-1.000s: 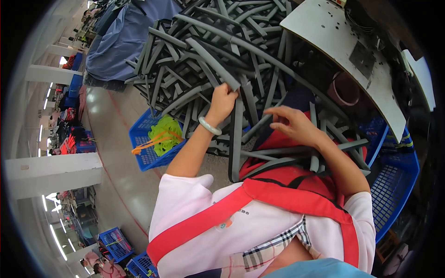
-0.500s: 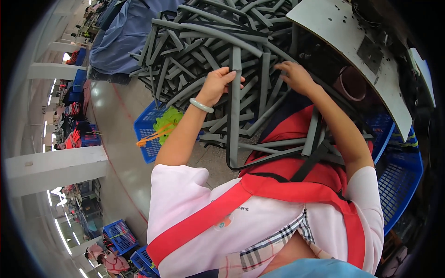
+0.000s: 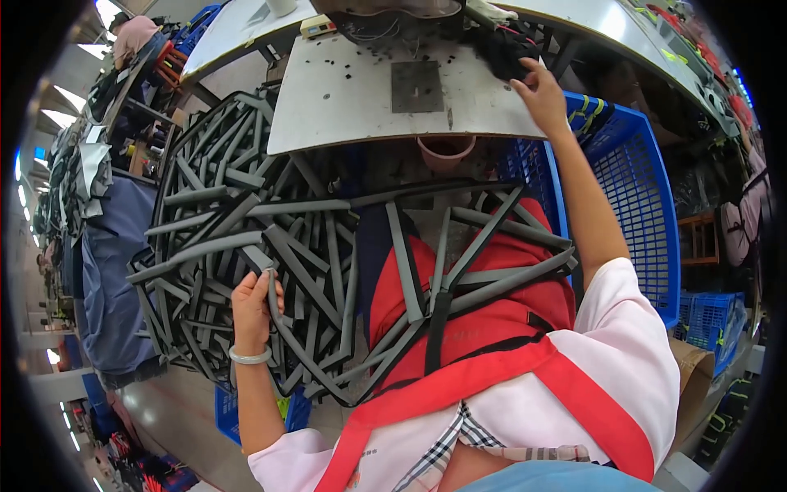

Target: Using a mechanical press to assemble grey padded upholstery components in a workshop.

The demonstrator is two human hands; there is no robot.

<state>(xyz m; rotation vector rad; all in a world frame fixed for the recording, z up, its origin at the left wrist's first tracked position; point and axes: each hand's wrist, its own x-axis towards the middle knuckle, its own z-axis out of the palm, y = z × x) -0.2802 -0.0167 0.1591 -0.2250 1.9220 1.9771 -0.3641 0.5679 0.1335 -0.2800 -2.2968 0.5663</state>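
My left hand (image 3: 256, 307) is closed on a grey strip with black edging (image 3: 261, 259), at the near side of a large tangled heap of such strips (image 3: 221, 176). From the heap, more linked strips (image 3: 484, 287) run across my lap, over the red apron (image 3: 402, 344). My right hand (image 3: 543, 102) is raised above the right part of the white worktable (image 3: 344, 115), fingers apart and nothing visible in them. Just beyond its fingertips is a dark, bunched object (image 3: 504, 53), too unclear to name.
A dark machine (image 3: 393, 20) stands at the table's far edge, with small black scraps scattered before it. Below the table sits a pink bucket (image 3: 447, 152). A large blue basket (image 3: 635, 189) is at the right; blue cloth (image 3: 115, 279) hangs at the left.
My view has swung right, bringing the worktable to the centre. My right hand has left the strips and reached out over the table's right side. My left hand keeps hold of a strip.
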